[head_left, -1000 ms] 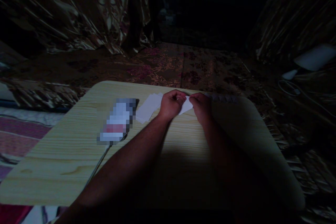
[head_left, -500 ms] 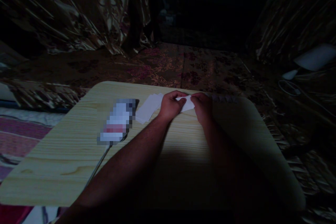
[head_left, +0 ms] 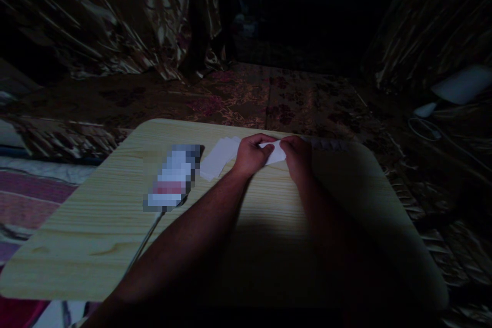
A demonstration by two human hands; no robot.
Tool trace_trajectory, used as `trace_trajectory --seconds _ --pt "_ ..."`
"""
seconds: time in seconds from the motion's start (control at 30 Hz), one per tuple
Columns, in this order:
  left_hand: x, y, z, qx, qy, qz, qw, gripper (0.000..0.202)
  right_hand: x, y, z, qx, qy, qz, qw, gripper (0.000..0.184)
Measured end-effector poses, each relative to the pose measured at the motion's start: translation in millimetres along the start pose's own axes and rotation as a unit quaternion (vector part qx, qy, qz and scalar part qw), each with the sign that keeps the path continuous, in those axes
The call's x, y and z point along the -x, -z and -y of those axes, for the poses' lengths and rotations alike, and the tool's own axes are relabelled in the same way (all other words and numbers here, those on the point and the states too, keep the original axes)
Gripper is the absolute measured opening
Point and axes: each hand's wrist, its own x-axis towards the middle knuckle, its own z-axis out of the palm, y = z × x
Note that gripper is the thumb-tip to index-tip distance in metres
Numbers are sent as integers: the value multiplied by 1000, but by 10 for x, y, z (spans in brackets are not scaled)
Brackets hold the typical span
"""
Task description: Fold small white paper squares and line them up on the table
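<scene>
Near the far side of the wooden table, a small piece of white paper is pinched between both hands. My left hand grips its left part, thumb on top. On its right edge my right hand is closed, its fingers partly in shadow. Just left of my left hand lie several overlapping white paper strips. Farther left is a phone, its screen blurred out, with a cable running from its near end. My fingers hide part of the held paper.
A row of small dim pieces lies right of my right hand along the table's far edge. Beyond stands a surface under patterned cloth, with curtains behind. A white lamp is at the right, striped bedding at the left.
Both hands stay nearly in place on the paper. The paper's near edge looks slightly more bent; the view has shifted a little.
</scene>
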Motion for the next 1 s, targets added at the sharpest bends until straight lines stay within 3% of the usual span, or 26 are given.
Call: trace_trajectory --seconds 0.23,0.5,1.0 --pt "-3 -2 7 9 -4 -7 1000 18 -12 -30 -55 -12 -4 -2 1000 18" --pt "-9 -5 23 28 37 -41 998 22 -16 -19 -84 -1 -7 10 1000 19" --pt "-58 22 37 18 15 -143 990 22 0 -66 -48 -54 -35 10 998 15"
